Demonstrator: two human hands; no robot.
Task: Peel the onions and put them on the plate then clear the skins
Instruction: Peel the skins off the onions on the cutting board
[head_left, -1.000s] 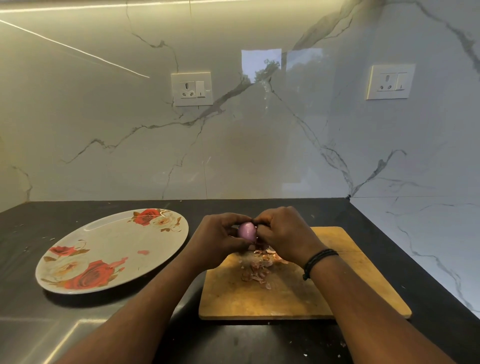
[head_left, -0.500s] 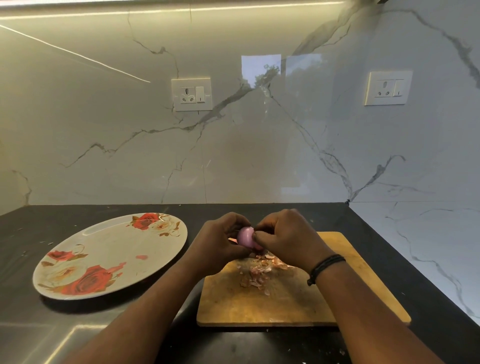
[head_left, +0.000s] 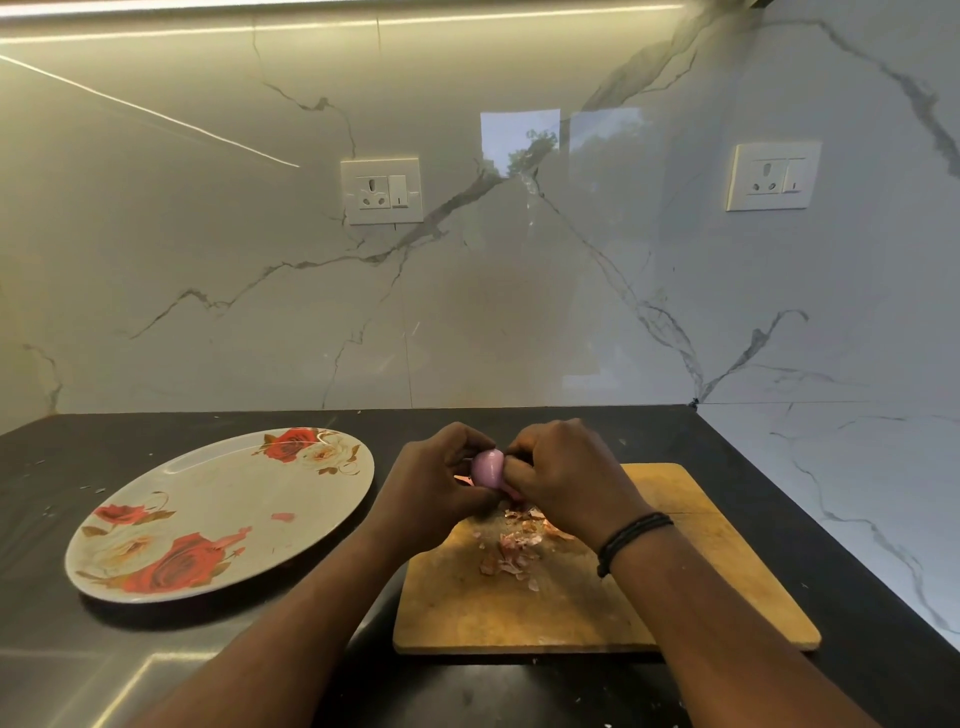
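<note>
A person's two bare forearms reach forward over a black counter (head_left: 519, 691); both hands meet above the far left corner of a wooden board (head_left: 727, 582). Between them is a small onion (head_left: 487, 467), pale purple and glossy, its outer skin largely off; it is held in the air, not resting on the board. The left hand (head_left: 431, 488) is curled round the onion's left side, fingers bent over the top and thumb below; the right hand (head_left: 566, 473) is curled too, fingertips pinching at the onion's right side, where a bit of pink skin shows just under the fingers. A black cord band (head_left: 631, 538) circles the right wrist.

On the board, just below the hands, lies a loose heap of skins (head_left: 514, 551), papery, brown and pink; a few flakes lie scattered towards the board's middle. The board lies flat on the counter, right of centre.

Left of the board, apart from it, sits a round pale plate (head_left: 171, 467) printed with red and cream roses; no onion is on it. Small crumbs dot the counter around the plate.

Behind the counter rises a white marble wall (head_left: 208, 286) with grey veins; two sockets are set in it, one (head_left: 382, 190) above the plate's right edge, one (head_left: 773, 176) far right. A strip of light (head_left: 363, 13) runs along the top.
</note>
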